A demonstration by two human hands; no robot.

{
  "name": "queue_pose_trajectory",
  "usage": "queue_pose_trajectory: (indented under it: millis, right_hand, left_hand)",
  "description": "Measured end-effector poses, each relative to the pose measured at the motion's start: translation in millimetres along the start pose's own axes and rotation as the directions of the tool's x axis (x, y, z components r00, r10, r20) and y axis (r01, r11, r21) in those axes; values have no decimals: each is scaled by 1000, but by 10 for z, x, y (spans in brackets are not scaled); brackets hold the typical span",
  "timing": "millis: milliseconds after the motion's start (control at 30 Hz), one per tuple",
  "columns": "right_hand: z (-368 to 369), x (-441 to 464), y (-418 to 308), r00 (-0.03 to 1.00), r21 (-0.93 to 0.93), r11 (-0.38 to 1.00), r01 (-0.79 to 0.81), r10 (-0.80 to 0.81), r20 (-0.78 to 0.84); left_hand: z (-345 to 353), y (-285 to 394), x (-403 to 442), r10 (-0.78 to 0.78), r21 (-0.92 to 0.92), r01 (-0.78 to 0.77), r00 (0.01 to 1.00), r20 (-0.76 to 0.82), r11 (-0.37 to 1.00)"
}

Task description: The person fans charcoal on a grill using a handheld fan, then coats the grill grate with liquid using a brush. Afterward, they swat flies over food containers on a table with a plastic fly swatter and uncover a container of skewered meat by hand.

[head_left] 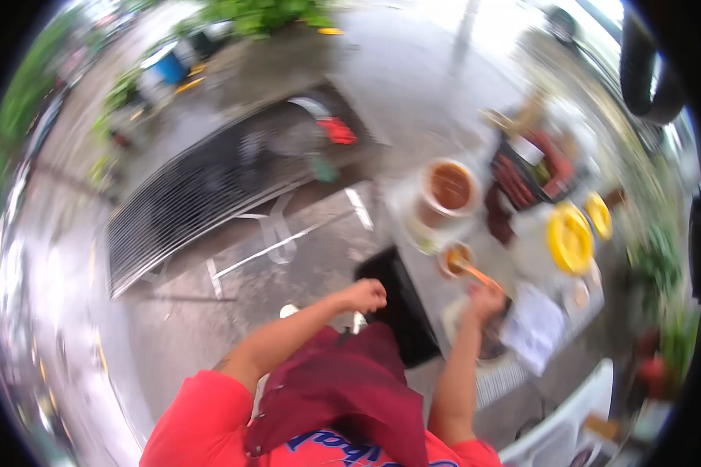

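My right hand (487, 301) is closed around an orange-handled utensil (479, 272), its far end over or in a small container of orange-brown sauce (454, 259). Blur hides what kind of utensil it is. Behind the sauce, on the same table, stands a large white-rimmed tub of reddish-brown liquid (449, 187). My left hand (366, 296) is in front of my apron with its fingers curled in, and no object shows in it. Beside that hand is a black bin-like container (401, 311) against the table's edge.
A long grill (202, 187) with a metal grate stretches to the left, a red item (337, 131) at its far end. Yellow lids (570, 240), white paper (533, 327) and a dark red bag (522, 171) lie on the table. A pale plastic chair (576, 412) stands at right.
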State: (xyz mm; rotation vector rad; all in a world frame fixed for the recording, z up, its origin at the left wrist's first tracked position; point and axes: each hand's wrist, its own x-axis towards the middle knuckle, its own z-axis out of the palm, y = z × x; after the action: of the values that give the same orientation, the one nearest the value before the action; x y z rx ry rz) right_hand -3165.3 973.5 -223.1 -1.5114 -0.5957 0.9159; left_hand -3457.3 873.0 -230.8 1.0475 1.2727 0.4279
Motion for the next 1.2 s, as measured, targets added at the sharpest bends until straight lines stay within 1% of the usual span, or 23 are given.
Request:
queue_pose_trajectory:
  millis: [33,67,100,133,200,267,300,367,433,467,500,533,567,600,667,733,800,833,933,1000,1067,1133,1200]
  right_hand:
    - [33,-75,-122,994,2,998,-65,65,-85]
    - [51,-66,-118,990,16,995,-101,102,-101]
    - [-14,56,55,987,105,987,-125,135,-88]
    - [-37,39,26,986,109,986,-124,134,-94]
    - [-84,104,70,996,254,964,-80,87,-18]
    - [316,-275,-229,998,297,953,-57,53,20]
    - [516,-564,-446,999,316,948,-40,32,31]
    - [1271,-1341,-832,952,334,937,-102,-5,306]
    - [2142,-2060,-931,928,273,960,-61,-46,369]
    - [2587,-2453,-984,901,251,964,-86,-32,433]
    - [3011,-2813,-966,897,172,983,-58,-24,441]
    - [3399,-3065,-880,844,180,983,-35,-67,532]
    - [3741,-3334,-855,761,192,979,68,-175,624]
    - [4069,-3542,-816,711,171,973,157,-232,664]
    - [4576,-3862,-737,571,237,941,242,-336,749]
    - [4956,-4090,-702,459,268,899,346,-411,788]
    - [5235,-4262,-713,392,265,852,452,-456,799]
    - [5344,-4319,-715,364,242,818,521,-469,805]
    - [5547,-4434,-722,319,211,759,616,-485,814]
    - [5643,-4470,-726,302,207,733,648,-496,814]
    - [5655,-4459,-745,303,190,710,678,-506,808]
    - [5590,-4366,-778,281,198,666,719,-539,794]
    - [5503,-4266,-823,274,188,650,737,-540,796]
  left_hand:
    - [-136,-356,-294,90,64,-88,996,-29,994]
    - [-259,-686,-560,179,139,-172,983,-38,975]
    - [-419,-919,-860,72,205,-61,996,-46,977]
    - [-560,-1161,-1169,-33,267,43,999,-42,963]
    - [-703,-1762,-1765,-97,224,121,989,-114,967]
    - [-813,-2072,-2322,-174,179,176,984,-27,968]
    - [-801,-2106,-2589,-190,122,198,979,-69,973]
    - [-815,-2104,-2964,-214,19,220,964,-160,975]
    - [-917,-2218,-3179,-237,-72,226,937,-258,972]
    - [-1002,-2336,-3251,-238,-111,217,942,-237,970]
    - [-1076,-2475,-3299,-238,-153,208,947,-216,966]
    - [-1125,-2588,-3347,-235,-195,197,952,-196,961]
    - [-1154,-2656,-3420,-246,-201,202,942,-230,959]
    - [-1168,-2714,-3505,-260,-206,209,929,-264,956]
    - [-1173,-2840,-3666,-285,-239,212,899,-334,948]
    - [-1121,-2973,-3784,-311,-298,198,863,-400,934]
    - [-1125,-3025,-3859,-306,-366,147,851,-426,919]
    - [-1116,-3005,-3900,-307,-401,121,845,-439,908]
    - [-1152,-2971,-4022,-280,-388,93,844,-458,917]
    - [-1124,-3168,-3986,-311,-485,64,837,-449,872]
    - [-1149,-3167,-3980,-324,-552,34,839,-437,833]
    - [-1177,-3151,-3973,-319,-597,1,846,-426,802]
    - [-1225,-3207,-3943,-211,-411,12,871,-444,912]
